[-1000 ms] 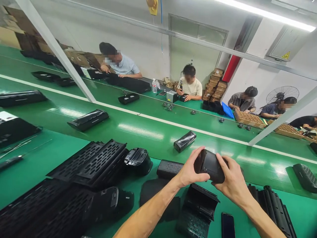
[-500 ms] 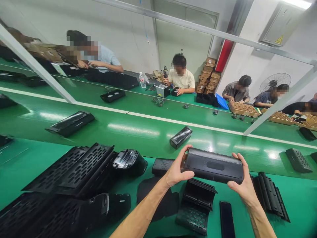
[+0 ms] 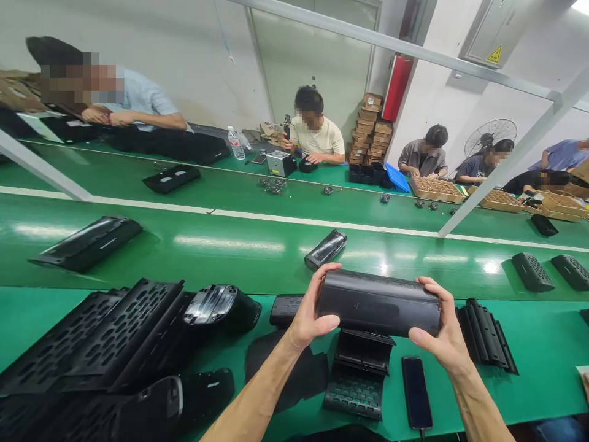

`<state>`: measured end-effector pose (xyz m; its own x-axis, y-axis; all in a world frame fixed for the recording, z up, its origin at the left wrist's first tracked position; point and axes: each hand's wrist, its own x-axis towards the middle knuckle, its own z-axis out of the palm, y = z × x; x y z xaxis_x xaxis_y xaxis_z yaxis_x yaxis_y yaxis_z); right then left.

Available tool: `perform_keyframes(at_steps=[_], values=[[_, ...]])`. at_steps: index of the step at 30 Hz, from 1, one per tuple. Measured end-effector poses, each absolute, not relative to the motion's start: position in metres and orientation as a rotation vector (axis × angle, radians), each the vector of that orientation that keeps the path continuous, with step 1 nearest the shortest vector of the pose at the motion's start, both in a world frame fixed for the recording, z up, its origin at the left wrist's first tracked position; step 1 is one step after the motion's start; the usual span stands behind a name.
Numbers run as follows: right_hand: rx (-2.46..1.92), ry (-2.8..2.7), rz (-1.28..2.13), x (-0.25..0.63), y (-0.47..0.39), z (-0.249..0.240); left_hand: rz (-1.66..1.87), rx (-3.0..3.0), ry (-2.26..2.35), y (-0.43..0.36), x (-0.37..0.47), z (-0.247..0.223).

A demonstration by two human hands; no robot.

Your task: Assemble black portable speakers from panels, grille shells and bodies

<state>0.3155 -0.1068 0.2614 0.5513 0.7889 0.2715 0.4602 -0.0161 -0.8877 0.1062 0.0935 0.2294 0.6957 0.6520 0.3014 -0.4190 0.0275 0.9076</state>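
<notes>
Both my hands hold a long black speaker housing (image 3: pixel 378 302) up above the bench, one at each end. My left hand (image 3: pixel 313 310) grips its left end, thumb on the near face and fingers over the top edge. The right end is clasped the same way by my right hand (image 3: pixel 442 322). The smooth side of the housing faces me. Below it lie curved black perforated grille panels (image 3: pixel 354 393). A smartphone (image 3: pixel 416 393) rests on the green mat near my right forearm. Behind my left hand, another black housing (image 3: pixel 284 309) is partly hidden.
Stacked perforated grilles (image 3: pixel 124 331) and an upright housing (image 3: pixel 221 307) fill the left. Nested black panels (image 3: pixel 488 334) lie at the right. Beyond, a green conveyor belt (image 3: pixel 230 258) carries several housings, under a slanted metal post (image 3: pixel 501 159). Several co-workers sit opposite.
My view has shifted, so the scene sits differently. The housing has rolled slightly in my hands, and the oval recess on its face shows less clearly. Both hands keep their hold.
</notes>
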Motion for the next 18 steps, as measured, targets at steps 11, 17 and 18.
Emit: perform_keyframes(at_steps=[11, 17, 18], values=[[-1.711, -1.023, 0.279, 0.311, -0.102, 0.236, 0.836, 1.357, 0.347, 0.095, 0.113, 0.211], [-1.733, -0.97, 0.366, 0.32, -0.11, 0.221, 0.656, 1.387, 0.291, 0.1, 0.109, 0.211], [-1.745, -0.977, 0.358, 0.321, -0.112, 0.222, 0.634, 1.381, 0.273, 0.1, 0.107, 0.215]])
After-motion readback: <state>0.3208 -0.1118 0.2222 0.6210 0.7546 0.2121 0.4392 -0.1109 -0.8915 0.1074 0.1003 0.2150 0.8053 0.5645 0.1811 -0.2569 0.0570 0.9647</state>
